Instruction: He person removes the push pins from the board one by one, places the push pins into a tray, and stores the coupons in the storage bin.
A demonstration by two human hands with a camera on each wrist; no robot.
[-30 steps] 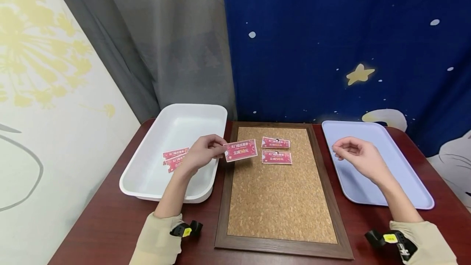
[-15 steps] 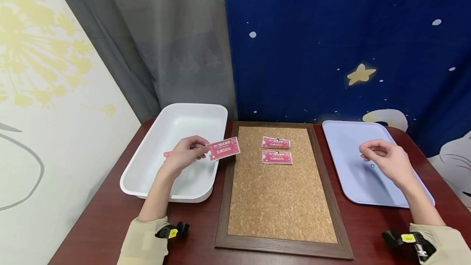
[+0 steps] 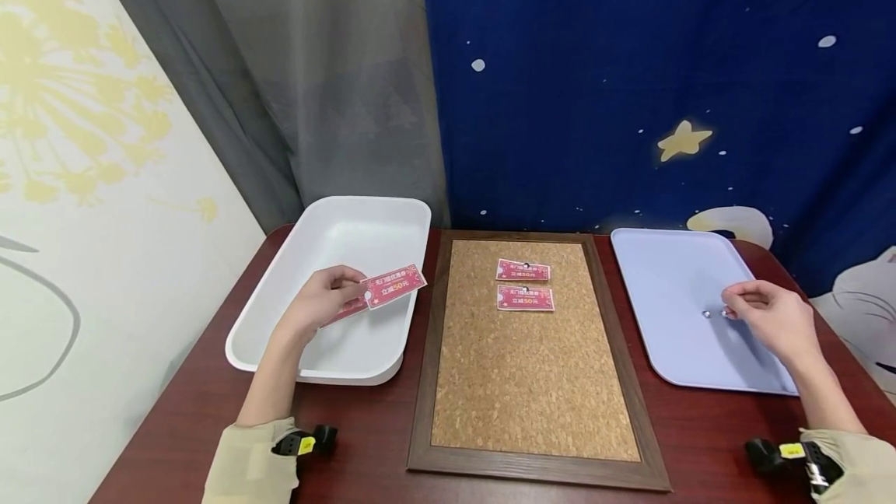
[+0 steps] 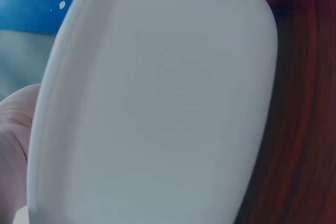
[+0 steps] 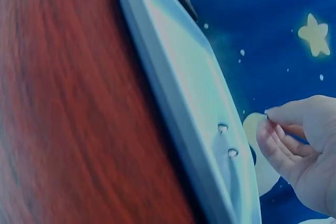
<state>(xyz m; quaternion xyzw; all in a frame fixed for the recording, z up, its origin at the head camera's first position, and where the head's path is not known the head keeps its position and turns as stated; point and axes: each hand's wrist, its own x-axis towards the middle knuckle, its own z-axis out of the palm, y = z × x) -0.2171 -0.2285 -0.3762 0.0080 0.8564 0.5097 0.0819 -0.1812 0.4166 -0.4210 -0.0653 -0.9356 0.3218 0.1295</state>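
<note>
In the head view my left hand (image 3: pixel 323 303) pinches the left end of a red paper coupon (image 3: pixel 394 286) above the white bin. Part of another coupon (image 3: pixel 348 312) shows in the bin below, half hidden by that hand. My right hand (image 3: pixel 773 320) is over the blue tray, thumb and forefinger pinching a tiny push pin (image 5: pixel 266 114) whose tip barely shows in the right wrist view. Two silver-headed push pins lie on the tray; one (image 3: pixel 706 314) is left of my fingertips. The left wrist view catches only part of my left hand (image 4: pixel 18 129) beyond the bin.
Between bin (image 3: pixel 245 333) and tray (image 3: pixel 672 372) lies a wood-framed cork board (image 3: pixel 532 387). Two coupons are pinned on its upper part, an upper one (image 3: pixel 514 271) and a lower one (image 3: pixel 525 299). Curtains hang behind the dark red table (image 3: pixel 378 442).
My left hand has moved left with its coupon, from the board's edge to over the bin. The right hand has shifted right across the tray, and the pins lying there have come into view.
</note>
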